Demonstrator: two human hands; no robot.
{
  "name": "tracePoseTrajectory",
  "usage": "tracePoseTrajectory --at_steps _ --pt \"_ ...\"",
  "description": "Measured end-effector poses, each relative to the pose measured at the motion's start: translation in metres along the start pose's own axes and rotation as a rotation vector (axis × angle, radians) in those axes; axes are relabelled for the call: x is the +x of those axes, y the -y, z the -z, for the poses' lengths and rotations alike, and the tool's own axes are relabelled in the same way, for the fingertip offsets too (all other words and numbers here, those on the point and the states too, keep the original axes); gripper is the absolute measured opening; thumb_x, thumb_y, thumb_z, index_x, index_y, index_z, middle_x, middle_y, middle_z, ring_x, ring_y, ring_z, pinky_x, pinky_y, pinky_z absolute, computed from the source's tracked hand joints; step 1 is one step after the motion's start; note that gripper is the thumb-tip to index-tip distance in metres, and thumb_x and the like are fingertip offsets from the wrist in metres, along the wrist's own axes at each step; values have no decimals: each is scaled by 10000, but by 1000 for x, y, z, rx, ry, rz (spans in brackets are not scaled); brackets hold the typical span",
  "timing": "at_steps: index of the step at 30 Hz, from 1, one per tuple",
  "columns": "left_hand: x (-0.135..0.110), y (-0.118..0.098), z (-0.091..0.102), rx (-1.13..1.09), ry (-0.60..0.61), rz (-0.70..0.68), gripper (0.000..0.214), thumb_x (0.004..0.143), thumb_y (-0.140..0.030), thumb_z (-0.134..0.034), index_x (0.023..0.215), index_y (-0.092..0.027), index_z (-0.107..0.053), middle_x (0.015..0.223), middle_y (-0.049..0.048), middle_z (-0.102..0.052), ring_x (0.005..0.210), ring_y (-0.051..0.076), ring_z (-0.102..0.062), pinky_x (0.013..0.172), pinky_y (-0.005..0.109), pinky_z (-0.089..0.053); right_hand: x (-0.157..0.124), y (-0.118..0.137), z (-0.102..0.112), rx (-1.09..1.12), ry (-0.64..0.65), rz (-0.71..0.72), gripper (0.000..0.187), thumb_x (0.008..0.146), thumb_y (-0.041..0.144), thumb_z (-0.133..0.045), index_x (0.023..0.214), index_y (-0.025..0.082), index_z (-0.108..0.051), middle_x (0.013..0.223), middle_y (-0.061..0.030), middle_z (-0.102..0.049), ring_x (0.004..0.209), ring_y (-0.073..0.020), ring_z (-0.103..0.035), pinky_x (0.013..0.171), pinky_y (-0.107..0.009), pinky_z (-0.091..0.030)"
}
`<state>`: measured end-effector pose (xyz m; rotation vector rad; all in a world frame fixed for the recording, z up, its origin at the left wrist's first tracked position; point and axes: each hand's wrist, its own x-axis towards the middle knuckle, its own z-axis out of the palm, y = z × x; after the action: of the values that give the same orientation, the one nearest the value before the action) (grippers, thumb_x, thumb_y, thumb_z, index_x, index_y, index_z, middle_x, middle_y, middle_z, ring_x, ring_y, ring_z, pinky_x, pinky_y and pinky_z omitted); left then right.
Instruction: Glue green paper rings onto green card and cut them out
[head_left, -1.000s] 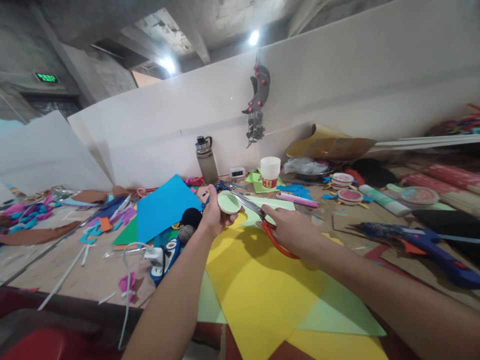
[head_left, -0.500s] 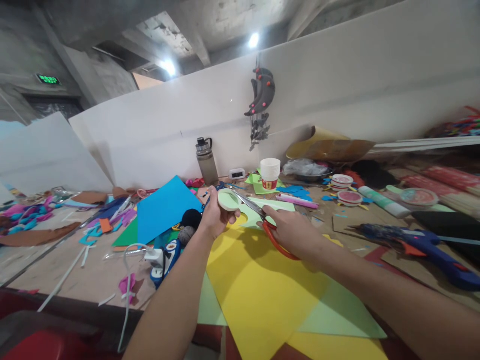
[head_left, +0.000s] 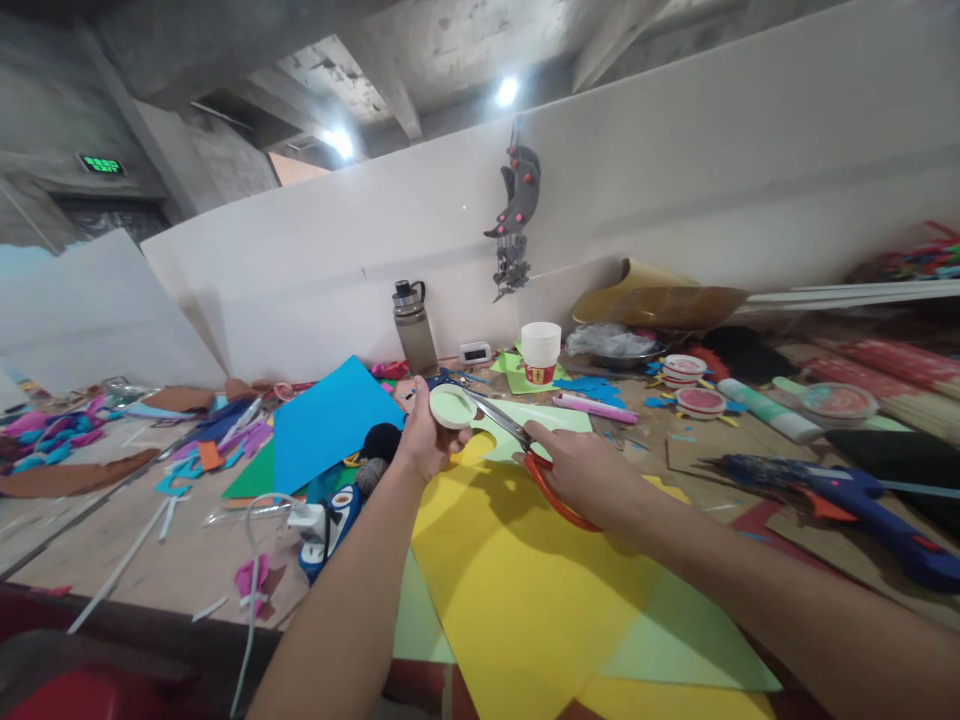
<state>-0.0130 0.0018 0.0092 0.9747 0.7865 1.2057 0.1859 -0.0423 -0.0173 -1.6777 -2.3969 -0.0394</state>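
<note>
My left hand (head_left: 424, 435) is closed on a round pale-green disc with a white rim (head_left: 451, 406), held up over the table. My right hand (head_left: 581, 468) grips orange-handled scissors (head_left: 525, 452) whose metal blades reach left to the disc's edge. Both hands hover above a large yellow sheet (head_left: 510, 560) that overlaps a pale-green sheet (head_left: 675, 640).
A blue sheet (head_left: 326, 420) lies left of my hands. A water bottle (head_left: 414, 327) and stacked paper cups (head_left: 541, 351) stand by the white back wall. A blue glue gun (head_left: 840, 495) lies at the right. Foam scraps litter the left; a white cable (head_left: 251, 580) hangs over the front edge.
The disc has turned slightly in my left hand against the scissor blades. Both hands stay in nearly the same place; the view has shifted a little.
</note>
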Motion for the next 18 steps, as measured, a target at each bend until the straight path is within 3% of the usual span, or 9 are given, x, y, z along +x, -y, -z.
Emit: tracePoseTrajectory --at_steps 7,18 --pt "-1 2 -1 45 -17 89 708 857 -714 -251 756 -109 -603 601 106 -658 337 94 -498 272 170 -260 0 -1 -1 11 -33 12 368 941 435 -344 1189 226 -518 913 -104 -688 784 -244 -652 599 -294 -349" --pt "-1 4 4 40 46 152 753 843 -730 -260 800 -85 -646 574 116 -654 346 88 -487 276 158 -262 0 -1 -1 -15 -37 21 352 937 354 -357 1228 218 -500 917 -103 -700 787 -238 -652 593 -288 -330"
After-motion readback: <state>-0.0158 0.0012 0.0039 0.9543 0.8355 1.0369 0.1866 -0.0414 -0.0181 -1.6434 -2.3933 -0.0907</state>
